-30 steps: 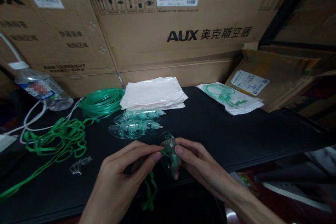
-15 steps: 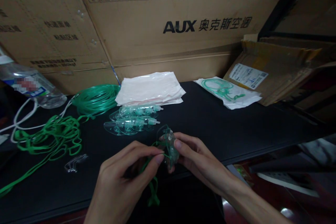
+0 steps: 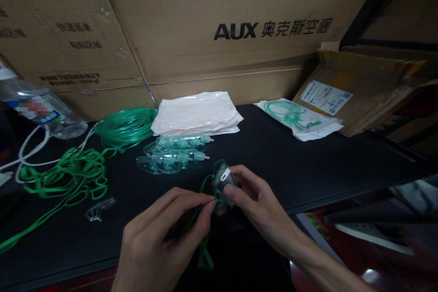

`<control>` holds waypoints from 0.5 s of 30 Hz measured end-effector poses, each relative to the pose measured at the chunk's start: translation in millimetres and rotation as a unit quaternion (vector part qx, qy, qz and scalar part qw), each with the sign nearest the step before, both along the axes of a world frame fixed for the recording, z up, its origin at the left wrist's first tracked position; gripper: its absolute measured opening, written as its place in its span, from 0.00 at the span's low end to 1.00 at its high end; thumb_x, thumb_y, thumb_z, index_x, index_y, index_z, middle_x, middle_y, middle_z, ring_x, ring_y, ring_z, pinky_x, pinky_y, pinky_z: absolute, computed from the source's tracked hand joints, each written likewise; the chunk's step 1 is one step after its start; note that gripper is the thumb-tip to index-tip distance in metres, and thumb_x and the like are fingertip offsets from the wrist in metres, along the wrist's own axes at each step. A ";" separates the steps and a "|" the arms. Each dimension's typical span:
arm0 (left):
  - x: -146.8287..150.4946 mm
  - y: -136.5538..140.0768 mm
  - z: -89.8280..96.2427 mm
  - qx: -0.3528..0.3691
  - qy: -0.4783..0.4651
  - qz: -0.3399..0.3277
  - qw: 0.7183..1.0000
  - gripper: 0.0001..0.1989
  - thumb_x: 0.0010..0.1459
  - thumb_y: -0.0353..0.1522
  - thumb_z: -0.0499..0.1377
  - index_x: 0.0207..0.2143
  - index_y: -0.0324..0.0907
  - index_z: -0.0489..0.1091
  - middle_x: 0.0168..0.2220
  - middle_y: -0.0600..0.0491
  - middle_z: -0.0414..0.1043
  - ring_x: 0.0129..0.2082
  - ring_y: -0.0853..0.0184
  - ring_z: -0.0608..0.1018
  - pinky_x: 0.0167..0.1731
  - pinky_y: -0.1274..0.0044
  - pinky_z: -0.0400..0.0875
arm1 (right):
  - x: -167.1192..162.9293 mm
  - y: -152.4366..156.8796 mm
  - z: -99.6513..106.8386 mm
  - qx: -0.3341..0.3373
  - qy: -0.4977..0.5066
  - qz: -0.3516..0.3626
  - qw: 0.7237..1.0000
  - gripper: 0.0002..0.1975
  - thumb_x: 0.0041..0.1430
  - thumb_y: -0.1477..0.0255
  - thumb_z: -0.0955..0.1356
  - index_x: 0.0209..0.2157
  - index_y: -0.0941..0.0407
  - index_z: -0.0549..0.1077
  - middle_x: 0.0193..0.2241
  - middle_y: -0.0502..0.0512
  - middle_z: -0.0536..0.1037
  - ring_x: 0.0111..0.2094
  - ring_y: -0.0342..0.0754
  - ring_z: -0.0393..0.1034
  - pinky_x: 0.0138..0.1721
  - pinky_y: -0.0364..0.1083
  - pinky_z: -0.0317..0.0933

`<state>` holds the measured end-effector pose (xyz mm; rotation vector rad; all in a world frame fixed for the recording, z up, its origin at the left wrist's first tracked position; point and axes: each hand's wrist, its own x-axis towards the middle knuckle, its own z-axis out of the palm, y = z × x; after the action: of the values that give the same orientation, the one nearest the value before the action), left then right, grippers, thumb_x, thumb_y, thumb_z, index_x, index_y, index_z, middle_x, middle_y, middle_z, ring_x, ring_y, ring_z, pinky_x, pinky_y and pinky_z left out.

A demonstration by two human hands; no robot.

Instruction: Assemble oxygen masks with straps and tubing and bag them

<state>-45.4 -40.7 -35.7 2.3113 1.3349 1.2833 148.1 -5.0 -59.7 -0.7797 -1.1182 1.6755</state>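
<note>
In my right hand (image 3: 255, 196) is a clear green oxygen mask (image 3: 221, 187), gripped with the thumb across its front. A pale metal nose strip (image 3: 225, 174) shows on the mask's upper part. My left hand (image 3: 174, 226) pinches a green elastic strap (image 3: 205, 255) at the mask's left edge; the strap's loose end dangles below the fingers. The exact spot where strap meets mask is hidden by the fingertips. Just beyond my hands, several similar masks (image 3: 171, 162) lie in two rows on the black table (image 3: 273, 155).
On the left are a tangle of green strap (image 3: 73, 173), coiled green tubing (image 3: 125, 125), small metal strips (image 3: 99, 209) and a plastic bottle (image 3: 44, 105). White pouches (image 3: 198, 112) lie behind the masks, with a packaged tubing set (image 3: 297, 116) rightward. Large cartons (image 3: 239, 59) stand at the back.
My right hand has turned the mask, so its nose strip now faces up toward me. My left fingers still pinch the strap at the mask's edge.
</note>
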 end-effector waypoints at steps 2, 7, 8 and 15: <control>0.0 1.7 -2.2 0.005 -0.022 -0.021 1.000 0.10 0.63 0.26 0.65 0.45 0.48 0.78 0.38 0.59 0.82 0.34 0.73 0.83 0.38 0.85 0.78 | 0.1 -0.5 0.7 0.004 -0.004 -0.002 1.000 0.14 0.59 0.61 0.76 0.39 0.54 0.75 0.32 0.47 0.79 0.29 0.40 0.74 0.35 0.41 0.69; 4.8 4.2 -6.9 -0.038 -0.104 -0.031 0.993 0.21 0.59 0.30 0.70 0.54 0.55 0.78 0.40 0.62 0.85 0.31 0.73 0.85 0.33 0.87 0.80 | -1.1 0.5 6.6 0.020 -0.050 -0.014 0.998 0.15 0.59 0.59 0.76 0.37 0.54 0.75 0.32 0.48 0.79 0.31 0.41 0.74 0.34 0.41 0.69; 5.7 4.3 -7.8 -0.050 -0.115 -0.020 0.992 0.24 0.57 0.30 0.71 0.55 0.57 0.77 0.41 0.62 0.85 0.31 0.72 0.86 0.34 0.88 0.80 | -1.7 0.7 6.7 0.022 -0.068 -0.015 0.997 0.15 0.59 0.58 0.76 0.36 0.55 0.75 0.32 0.49 0.80 0.32 0.42 0.74 0.34 0.41 0.69; 7.3 6.8 -12.5 -0.120 -0.174 0.002 0.977 0.28 0.56 0.28 0.71 0.55 0.64 0.75 0.39 0.67 0.85 0.28 0.73 0.86 0.36 0.87 0.81 | 2.8 -3.8 -2.9 0.255 -0.233 -0.196 0.918 0.19 0.61 0.70 0.75 0.53 0.48 0.74 0.53 0.55 0.74 0.54 0.51 0.71 0.50 0.49 0.69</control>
<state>-38.1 -33.8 -48.2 1.8237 1.2922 1.3651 150.9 -8.8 -62.7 -1.0004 -1.5214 0.8198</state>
